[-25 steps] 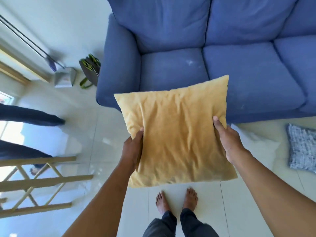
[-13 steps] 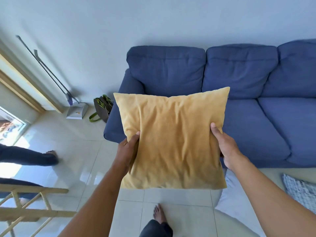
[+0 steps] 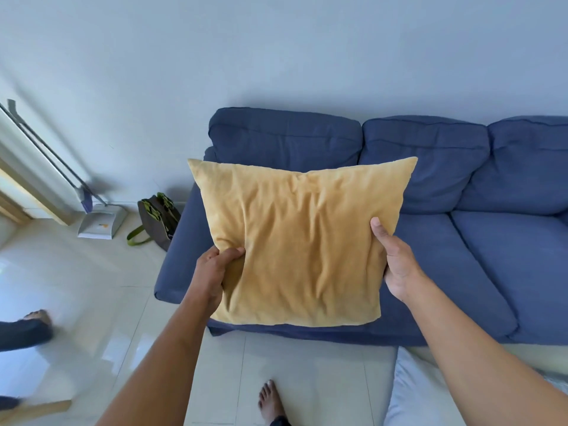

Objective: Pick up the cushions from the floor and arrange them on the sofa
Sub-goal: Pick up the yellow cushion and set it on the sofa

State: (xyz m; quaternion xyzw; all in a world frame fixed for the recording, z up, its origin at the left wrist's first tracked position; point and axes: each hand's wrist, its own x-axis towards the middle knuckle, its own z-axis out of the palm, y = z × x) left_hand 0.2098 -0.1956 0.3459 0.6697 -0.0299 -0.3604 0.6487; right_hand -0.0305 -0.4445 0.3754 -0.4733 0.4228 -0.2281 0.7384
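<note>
The left hand (image 3: pixel 215 272) grips the left edge of the yellow cushion (image 3: pixel 301 241), thumb on the front face and fingers wrapped behind. The right hand (image 3: pixel 396 265) grips the right edge in the same manner, thumb pressed to the fabric. The cushion is held upright in the air, in front of the left seat of the blue sofa (image 3: pixel 461 241); its lower edge hangs level with the seat front, though contact with the seat cannot be confirmed from this angle. The fabric shows creases between the two grip points.

A white cushion (image 3: pixel 412 392) lies on the tiled floor (image 3: pixel 92 302) at lower right, partly hidden by the right forearm. One bare foot (image 3: pixel 270 401) of the person stands on the floor below the held cushion. To the left of the sofa arm stand a dark bag (image 3: pixel 156 219) (green straps) and a dustpan (image 3: pixel 101 222) against the wall.
</note>
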